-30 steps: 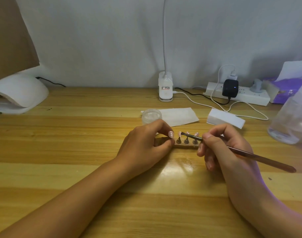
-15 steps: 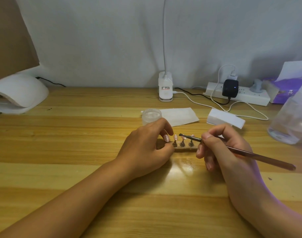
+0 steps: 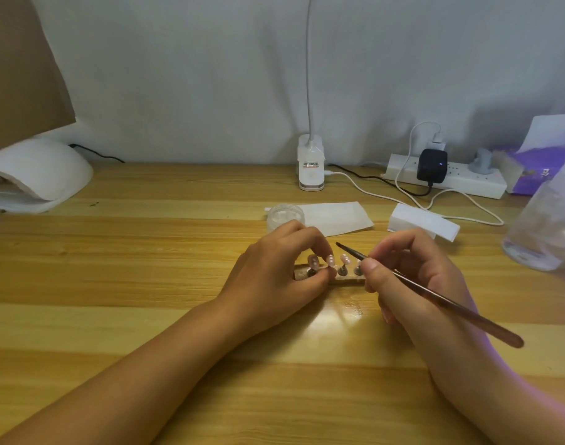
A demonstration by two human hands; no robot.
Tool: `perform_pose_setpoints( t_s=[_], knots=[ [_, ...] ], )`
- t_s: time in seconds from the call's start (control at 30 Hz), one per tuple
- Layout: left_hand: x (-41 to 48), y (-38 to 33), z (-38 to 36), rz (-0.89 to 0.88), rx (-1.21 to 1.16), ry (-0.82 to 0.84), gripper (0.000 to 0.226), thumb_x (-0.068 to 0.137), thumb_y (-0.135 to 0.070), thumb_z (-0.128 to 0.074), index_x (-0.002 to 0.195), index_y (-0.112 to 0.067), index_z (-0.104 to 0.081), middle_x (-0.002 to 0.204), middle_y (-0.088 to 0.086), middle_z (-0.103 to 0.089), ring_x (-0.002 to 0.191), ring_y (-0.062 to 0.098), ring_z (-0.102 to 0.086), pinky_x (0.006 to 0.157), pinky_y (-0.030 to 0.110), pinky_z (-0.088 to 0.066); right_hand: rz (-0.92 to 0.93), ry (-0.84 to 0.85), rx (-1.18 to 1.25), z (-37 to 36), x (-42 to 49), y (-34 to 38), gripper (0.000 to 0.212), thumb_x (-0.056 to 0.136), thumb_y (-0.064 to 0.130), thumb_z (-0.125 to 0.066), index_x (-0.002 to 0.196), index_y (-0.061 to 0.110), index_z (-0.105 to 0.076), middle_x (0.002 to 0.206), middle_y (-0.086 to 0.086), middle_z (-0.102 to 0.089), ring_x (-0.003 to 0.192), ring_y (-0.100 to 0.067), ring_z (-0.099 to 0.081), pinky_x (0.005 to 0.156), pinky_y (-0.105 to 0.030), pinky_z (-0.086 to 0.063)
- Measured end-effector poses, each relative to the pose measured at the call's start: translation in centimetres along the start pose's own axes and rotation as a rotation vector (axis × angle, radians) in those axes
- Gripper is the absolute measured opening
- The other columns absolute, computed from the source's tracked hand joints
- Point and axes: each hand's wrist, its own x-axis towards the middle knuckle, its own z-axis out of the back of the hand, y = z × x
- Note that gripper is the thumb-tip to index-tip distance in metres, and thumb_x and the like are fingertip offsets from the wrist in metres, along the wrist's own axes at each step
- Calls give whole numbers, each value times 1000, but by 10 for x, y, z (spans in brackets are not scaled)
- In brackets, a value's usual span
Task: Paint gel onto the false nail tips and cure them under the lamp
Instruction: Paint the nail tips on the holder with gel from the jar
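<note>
So since half a second back, the bristle end of the long thin brown brush [image 3: 435,300] had lifted a bit off the row, and the left hand [image 3: 274,271] had shifted so the left end of the tan wooden holder [image 3: 348,279] showed inside its curl. That hand pinched the holder between thumb and forefinger, right around the second peg from the left. The pink false nail tips [image 3: 344,260] stood upright on their pegs, mid-bench, between both hands. The right hand [image 3: 416,274] gripped the brush like a pen, bristles hovering just above the tips. The white domed curing lamp [image 3: 40,168] sat well apart at the far left of the yellow wood bench [image 3: 146,284]. A small clear jar [image 3: 286,215] and a white paper sheet [image 3: 335,215] lay just behind the left hand.
</note>
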Motion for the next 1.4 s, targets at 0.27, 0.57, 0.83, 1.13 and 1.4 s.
perform_pose_setpoints(
  t_s=[0.27, 0.57, 0.83, 1.13, 1.4],
  knots=[
    [1, 1, 0, -21, -11, -3, 14, 84, -30, -73, 85, -36, -61, 85, -18, -56, 67, -2, -48, 60, 23, -34, -36, -26, 78, -1, 1, -2, 16, 85, 9, -68, 80, 12, -54, 58, 2, -58, 49, -3, -51, 47, -14, -41],
    [-1, 2, 0, -57, 23, 5, 14, 84, -33, -72, 86, -37, -58, 72, -34, -51, 65, -13, -47, 56, 19, -28, -33, -2, 79, 0, 0, -1, 18, 86, 6, -68, 79, 15, -54, 60, 1, -58, 50, -5, -50, 47, -16, -41],
    [-2, 2, -1, -54, 48, 25, 13, 84, -37, -65, 89, -40, -52, 78, -25, -53, 65, -7, -48, 57, 24, -32, -41, 12, 108, -1, 0, 1, 14, 85, 4, -65, 82, 10, -53, 59, 3, -56, 50, -4, -49, 47, -14, -41],
    [-1, 2, -1, -62, 34, 7, 13, 86, -33, -69, 89, -36, -57, 92, -15, -62, 69, -5, -48, 59, 25, -38, -25, 21, 69, -2, 0, -1, 19, 85, 0, -66, 79, 14, -53, 60, 3, -56, 51, -4, -48, 47, -16, -39],
    [-1, 1, -1, -40, 31, -14, 10, 82, -32, -71, 87, -34, -63, 88, -16, -59, 67, -5, -47, 60, 27, -40, -15, 44, -29, -2, 1, -3, 25, 83, 4, -70, 75, 24, -55, 63, 4, -58, 52, -2, -50, 49, -15, -40]
  ],
)
